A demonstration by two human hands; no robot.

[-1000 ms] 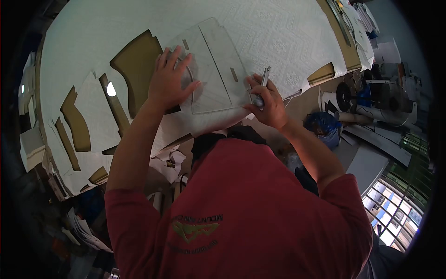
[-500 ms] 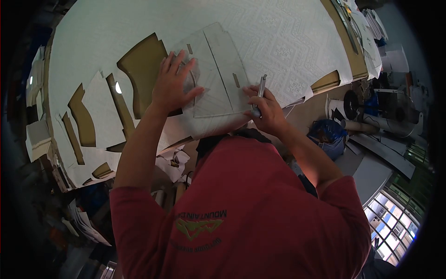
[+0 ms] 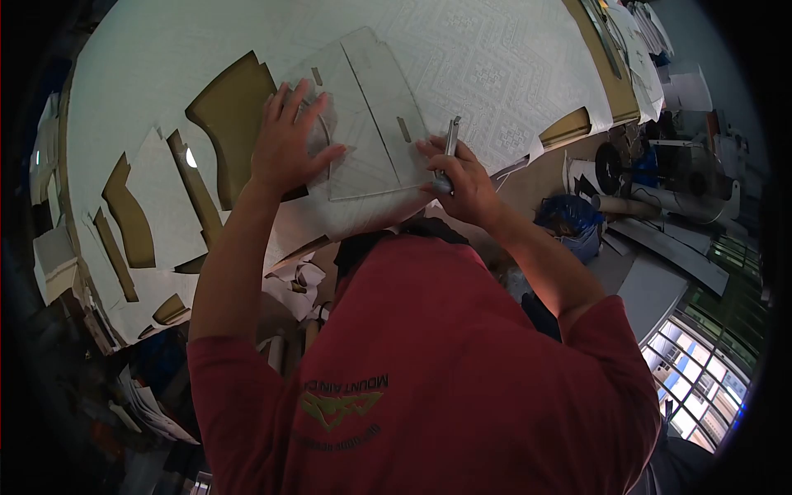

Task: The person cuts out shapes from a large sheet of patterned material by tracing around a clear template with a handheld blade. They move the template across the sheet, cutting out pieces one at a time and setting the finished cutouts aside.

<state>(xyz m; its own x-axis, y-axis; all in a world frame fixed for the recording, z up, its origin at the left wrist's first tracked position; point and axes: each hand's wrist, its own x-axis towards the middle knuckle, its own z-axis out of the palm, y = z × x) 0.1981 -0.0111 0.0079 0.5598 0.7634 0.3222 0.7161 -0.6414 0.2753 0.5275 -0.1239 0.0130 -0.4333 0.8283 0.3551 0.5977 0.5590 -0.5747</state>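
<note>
Head view: right at the near edge of the table (image 3: 619,92), a slim metal cutter (image 3: 450,148) was clasped in the right hand (image 3: 462,181), thumb and fingers wrapped round it, its narrow end pointed away from the body! Just beside it, close to the middle of that near edge, the clear template (image 3: 363,132) was laid flat on the pale patterned sheet (image 3: 478,74), its left side covered by the left hand (image 3: 289,148), fingers spread and nothing clutched. Now, how would it be handled? Light and fairly stiff, judging by its look, smooth enough to be slid by a nudge, perhaps cracked if bent hard; best pinned under a spread palm, or lifted by opposite edges, well clear of the cutter. Beyond the left hand, toward the table's left edge, a big tan patch (image 3: 227,124) was bordered by the sheet. And the change? Against half a second earlier, everything was shifted up and leftward, table and hands together, so a camera movement was suggested; the template was kept in about the same place beside the patch, the cutter in the same grasp.
</note>
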